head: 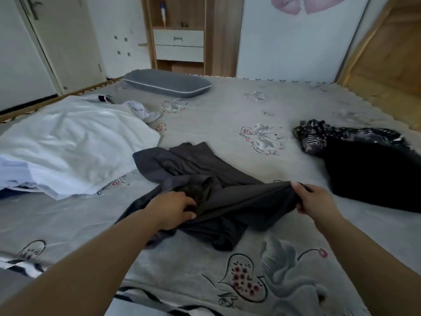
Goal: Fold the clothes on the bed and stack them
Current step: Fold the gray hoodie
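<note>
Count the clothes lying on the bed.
4 at least: white garment at left, dark grey garment held by both hands in the middle, patterned dark garment and black garment at right. More may lie hidden underneath.

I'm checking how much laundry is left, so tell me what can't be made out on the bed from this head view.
- dark grey garment: bunched under the left hand and right hand, so its type is unclear.
- black garment: cut off by the right edge.
- white garments: heaped and cut off by the left edge; count unclear.
- striped fabric: cut off at the lower left, partly behind the left arm.
</note>
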